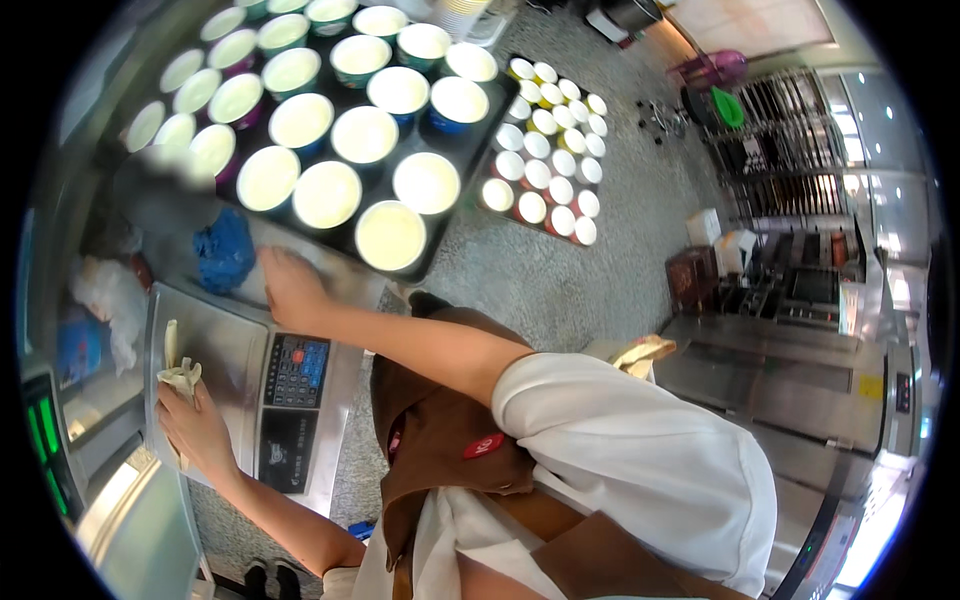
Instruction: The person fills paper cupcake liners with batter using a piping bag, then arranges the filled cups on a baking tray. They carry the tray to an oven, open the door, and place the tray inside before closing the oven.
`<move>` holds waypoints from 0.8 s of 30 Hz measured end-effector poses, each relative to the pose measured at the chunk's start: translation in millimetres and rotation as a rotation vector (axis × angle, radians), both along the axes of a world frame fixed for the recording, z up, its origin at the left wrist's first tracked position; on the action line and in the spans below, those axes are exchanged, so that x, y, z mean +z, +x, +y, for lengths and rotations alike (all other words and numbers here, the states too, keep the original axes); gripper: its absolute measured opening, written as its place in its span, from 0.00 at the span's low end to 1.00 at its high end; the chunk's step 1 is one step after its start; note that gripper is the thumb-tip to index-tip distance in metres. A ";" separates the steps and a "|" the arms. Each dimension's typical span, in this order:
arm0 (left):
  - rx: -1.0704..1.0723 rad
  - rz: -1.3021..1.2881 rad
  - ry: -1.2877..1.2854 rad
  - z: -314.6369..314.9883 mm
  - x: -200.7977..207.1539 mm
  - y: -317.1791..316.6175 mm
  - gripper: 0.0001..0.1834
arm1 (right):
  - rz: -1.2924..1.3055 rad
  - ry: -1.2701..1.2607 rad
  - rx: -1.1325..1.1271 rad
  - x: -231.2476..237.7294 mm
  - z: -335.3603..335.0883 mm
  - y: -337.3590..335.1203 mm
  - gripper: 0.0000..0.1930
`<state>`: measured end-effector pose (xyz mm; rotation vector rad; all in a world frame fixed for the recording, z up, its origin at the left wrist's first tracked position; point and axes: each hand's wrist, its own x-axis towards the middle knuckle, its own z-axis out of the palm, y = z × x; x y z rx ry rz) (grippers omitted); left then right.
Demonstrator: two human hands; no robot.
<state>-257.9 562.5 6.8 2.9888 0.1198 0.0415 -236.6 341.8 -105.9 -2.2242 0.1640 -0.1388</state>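
A digital weighing scale [215, 335] with a steel plate and a keypad panel lies on the table at the left. Over its plate, my left hand [197, 430] is closed on a crumpled beige cloth [181, 378], part of which sticks out past the fingers. My right hand [291, 288] rests near the scale's upper corner, beside a crumpled blue plastic bag [224, 250]. Its fingers are largely hidden, so their hold cannot be made out. Just above it, a dark tray [345, 238] bears many cups [327, 195] filled with something pale and creamy.
A second tray of white-topped cups [536, 145] lies lower, over the grey floor [520, 265]. Clear plastic bags [110, 300] hang at the far left. At the right stand tray racks [785, 140], a steel counter [760, 385] and a brown crate [693, 277].
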 end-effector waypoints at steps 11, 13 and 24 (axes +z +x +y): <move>0.045 -0.125 0.220 -55.0 -2.2 -47.0 0.36 | 0.236 0.361 0.278 3.2 -161.2 -198.0 0.25; 0.005 -0.217 0.036 -80.5 4.5 -62.4 0.31 | 0.350 0.364 0.193 -8.6 -208.2 -223.3 0.24; -0.512 0.355 -0.699 -452.0 -104.0 -163.1 0.30 | 0.168 -0.020 -0.491 -115.7 -482.7 -278.7 0.32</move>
